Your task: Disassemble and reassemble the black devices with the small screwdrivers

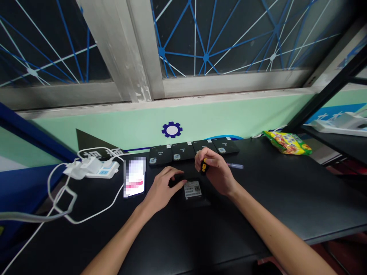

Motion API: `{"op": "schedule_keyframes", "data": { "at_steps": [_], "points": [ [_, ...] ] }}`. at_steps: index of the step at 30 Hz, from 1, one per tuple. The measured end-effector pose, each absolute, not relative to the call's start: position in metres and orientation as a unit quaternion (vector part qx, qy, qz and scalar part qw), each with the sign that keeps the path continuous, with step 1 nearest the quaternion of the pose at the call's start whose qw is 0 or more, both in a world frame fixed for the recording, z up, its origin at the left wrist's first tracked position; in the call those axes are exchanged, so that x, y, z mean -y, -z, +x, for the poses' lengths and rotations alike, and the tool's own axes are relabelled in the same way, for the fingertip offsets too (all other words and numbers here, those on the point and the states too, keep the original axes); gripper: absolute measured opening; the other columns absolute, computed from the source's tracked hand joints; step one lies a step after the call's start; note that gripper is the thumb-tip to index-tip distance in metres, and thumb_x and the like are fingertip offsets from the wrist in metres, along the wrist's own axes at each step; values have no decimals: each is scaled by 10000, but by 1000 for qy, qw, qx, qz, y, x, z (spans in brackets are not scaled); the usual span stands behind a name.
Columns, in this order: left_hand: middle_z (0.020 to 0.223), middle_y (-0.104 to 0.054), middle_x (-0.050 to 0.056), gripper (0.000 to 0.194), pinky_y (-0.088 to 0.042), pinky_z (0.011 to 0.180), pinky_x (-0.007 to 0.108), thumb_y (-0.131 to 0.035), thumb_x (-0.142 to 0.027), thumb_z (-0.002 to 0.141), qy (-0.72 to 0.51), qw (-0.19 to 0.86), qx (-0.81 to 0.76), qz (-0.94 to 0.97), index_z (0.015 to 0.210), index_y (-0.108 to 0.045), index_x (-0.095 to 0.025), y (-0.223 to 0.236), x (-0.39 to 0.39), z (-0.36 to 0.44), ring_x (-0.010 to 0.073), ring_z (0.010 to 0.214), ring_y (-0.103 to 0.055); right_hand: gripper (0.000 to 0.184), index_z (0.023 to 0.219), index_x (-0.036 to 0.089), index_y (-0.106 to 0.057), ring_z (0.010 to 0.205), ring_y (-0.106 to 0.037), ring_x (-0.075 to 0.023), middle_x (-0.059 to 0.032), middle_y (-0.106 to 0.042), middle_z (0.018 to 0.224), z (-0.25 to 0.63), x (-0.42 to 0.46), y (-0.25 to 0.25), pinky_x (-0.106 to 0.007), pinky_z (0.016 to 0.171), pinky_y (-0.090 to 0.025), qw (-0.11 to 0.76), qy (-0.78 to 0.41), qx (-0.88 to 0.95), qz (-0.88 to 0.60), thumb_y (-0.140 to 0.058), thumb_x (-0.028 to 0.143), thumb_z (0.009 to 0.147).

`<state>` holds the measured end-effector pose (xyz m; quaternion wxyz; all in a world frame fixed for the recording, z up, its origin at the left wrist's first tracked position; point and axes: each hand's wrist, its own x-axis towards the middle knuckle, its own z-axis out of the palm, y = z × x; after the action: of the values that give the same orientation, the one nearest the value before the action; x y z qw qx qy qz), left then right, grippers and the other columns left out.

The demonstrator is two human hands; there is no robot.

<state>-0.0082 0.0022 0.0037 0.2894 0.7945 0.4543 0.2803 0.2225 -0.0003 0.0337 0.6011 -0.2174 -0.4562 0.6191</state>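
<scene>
On the dark table lies a flat black device (204,201) with a white printed label (193,188) facing up. My left hand (164,187) is at its left edge, thumb and fingers apart, the thumb tip by the label's corner. Whether it presses on the device I cannot tell. Held above the device's right side, my right hand (216,170) has its fingers closed round a small black-and-yellow tool (204,167). The tool's working end is not clear. Behind both hands, several flat black boxes (160,155) with small stickers stand in a row along the wall.
A lit phone (134,177) lies left of my left hand. Farther left are a white power strip (103,169) and looping white cables (94,219). A clear, thin pen-like item (236,166) is right of my right hand. A green-and-yellow snack bag (288,143) sits at the back right.
</scene>
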Motion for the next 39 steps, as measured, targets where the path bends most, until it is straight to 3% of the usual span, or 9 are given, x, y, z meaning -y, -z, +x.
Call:
{"op": "schedule_keyframes", "data": {
  "at_steps": [5,10,17,24,30,39],
  "points": [
    [1129,-701,34,196,-529,699,322,-663,-391,1052,-276,290,-454,796,1183,-756,-277,-2,-2,-7,204,877,-658,53,889,215,-679,736,-473,-193,-23,-552,818,223,0,-32,-335,715,-368,605,-620,451,-215,-634,240,874],
    [1115,-699,33,226,-525,710,322,-726,-415,1015,-268,292,-455,797,1193,-755,-278,-2,-2,-8,215,910,-654,46,875,224,-663,725,-470,-197,-22,-556,804,223,0,-35,-337,704,-370,608,-616,450,-220,-633,259,873],
    [1164,-690,33,354,-537,738,326,-812,-478,945,-265,289,-447,804,1235,-743,-288,1,-2,-8,215,937,-649,196,796,209,-676,721,-482,-209,-34,-561,745,223,0,-37,-356,726,-367,596,-603,483,-218,-551,257,940],
    [1158,-690,35,368,-529,732,324,-807,-493,941,-259,285,-447,808,1238,-739,-286,2,-2,-8,214,928,-651,211,817,201,-686,723,-485,-193,-36,-560,826,225,-2,-36,-349,709,-365,596,-612,478,-208,-566,280,972],
    [1164,-688,40,377,-531,716,320,-802,-498,946,-261,286,-444,808,1251,-737,-287,3,-3,-9,220,941,-650,353,750,191,-663,625,-435,-158,-15,-490,804,224,-2,-36,-354,676,-327,596,-605,487,-204,-517,350,1030],
    [1153,-691,33,363,-527,735,326,-816,-476,939,-259,286,-446,808,1247,-742,-299,4,-3,-8,217,945,-653,350,775,196,-658,630,-398,-164,-16,-493,777,222,-2,-35,-354,666,-333,586,-618,480,-208,-519,378,1040]
  ]
}}
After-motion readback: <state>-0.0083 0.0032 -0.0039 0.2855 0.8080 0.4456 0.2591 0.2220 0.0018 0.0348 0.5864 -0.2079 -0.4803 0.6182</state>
